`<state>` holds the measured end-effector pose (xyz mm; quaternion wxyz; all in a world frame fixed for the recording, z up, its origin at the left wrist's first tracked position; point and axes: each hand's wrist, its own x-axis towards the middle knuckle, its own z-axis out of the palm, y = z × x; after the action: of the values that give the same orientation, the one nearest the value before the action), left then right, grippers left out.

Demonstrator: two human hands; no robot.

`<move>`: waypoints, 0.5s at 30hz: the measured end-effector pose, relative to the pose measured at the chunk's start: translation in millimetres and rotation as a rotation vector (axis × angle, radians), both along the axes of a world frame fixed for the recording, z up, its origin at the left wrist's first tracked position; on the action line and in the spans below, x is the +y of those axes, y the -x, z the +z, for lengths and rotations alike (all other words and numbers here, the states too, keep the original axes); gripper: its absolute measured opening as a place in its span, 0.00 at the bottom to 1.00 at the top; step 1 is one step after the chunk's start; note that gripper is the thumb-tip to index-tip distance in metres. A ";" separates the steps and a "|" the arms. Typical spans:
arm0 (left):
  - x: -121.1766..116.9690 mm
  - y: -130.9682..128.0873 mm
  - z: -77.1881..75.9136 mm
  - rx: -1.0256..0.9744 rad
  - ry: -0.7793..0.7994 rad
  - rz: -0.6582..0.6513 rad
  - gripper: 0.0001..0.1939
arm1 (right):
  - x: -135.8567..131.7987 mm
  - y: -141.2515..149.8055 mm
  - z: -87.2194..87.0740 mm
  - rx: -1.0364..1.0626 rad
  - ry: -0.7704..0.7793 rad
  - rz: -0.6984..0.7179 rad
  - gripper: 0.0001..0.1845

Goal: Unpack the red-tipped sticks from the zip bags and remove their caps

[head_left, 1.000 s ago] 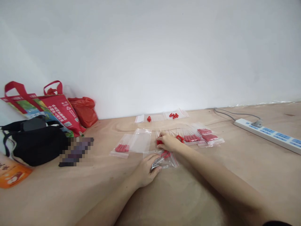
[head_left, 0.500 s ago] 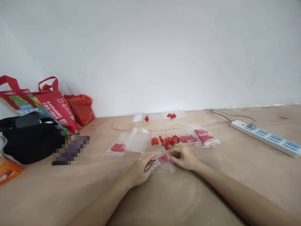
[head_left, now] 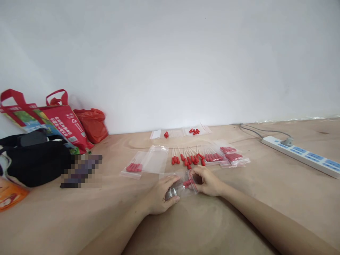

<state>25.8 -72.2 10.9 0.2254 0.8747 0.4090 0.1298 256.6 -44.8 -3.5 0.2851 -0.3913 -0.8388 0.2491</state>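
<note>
Between my hands is a clear zip-lock bag (head_left: pixel 178 190) with red-headed sticks (head_left: pixel 187 183) inside, their red ends towards the right. My left hand (head_left: pixel 162 197) curls around the bag's left part, thumb at the near side and fingers at the far side. At the red-striped seal end, my right hand (head_left: pixel 209 181) pinches the bag between thumb and fingers. Just beyond lie several loose red-headed sticks (head_left: pixel 191 159) with pale thin stems. A filled bag (head_left: pixel 134 167) lies to the left, overlapping a flat clear bag (head_left: pixel 156 160). More filled bags (head_left: pixel 231 157) are stacked to the right.
Small red pieces (head_left: pixel 194 131) on a clear bag and thin pale sticks (head_left: pixel 175 132) lie near the wall. At right is a white power strip (head_left: pixel 300 154) with a grey cord. Shopping bags (head_left: pixel 65 122), a black cloth bag (head_left: pixel 37 159) and an orange packet (head_left: pixel 12 193) stand left.
My left hand has shifted slightly down, its fingers and thumb spread wider around the bag. The red ends in the bag have moved a little right, closer to my right hand.
</note>
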 end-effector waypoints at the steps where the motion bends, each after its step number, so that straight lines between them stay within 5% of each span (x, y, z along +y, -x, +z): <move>1: -0.4 0.1 0.7 0.005 0.003 -0.004 0.30 | -0.4 0.1 -0.7 0.041 0.044 0.009 0.10; 8: -0.6 -1.1 3.4 0.001 0.028 0.038 0.21 | 6.5 -11.2 1.3 0.271 0.345 0.121 0.09; 11: -1.9 0.3 4.6 0.020 0.013 -0.007 0.23 | 17.1 -34.1 10.3 0.397 0.512 0.099 0.16; 15: -6.1 1.2 9.0 0.072 -0.005 -0.062 0.26 | 32.9 -68.5 23.0 0.553 0.505 -0.048 0.17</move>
<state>24.6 -78.3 19.8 0.2123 0.8916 0.3891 0.0925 325.1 -11.9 19.5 0.4013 -0.3869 -0.6327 0.5375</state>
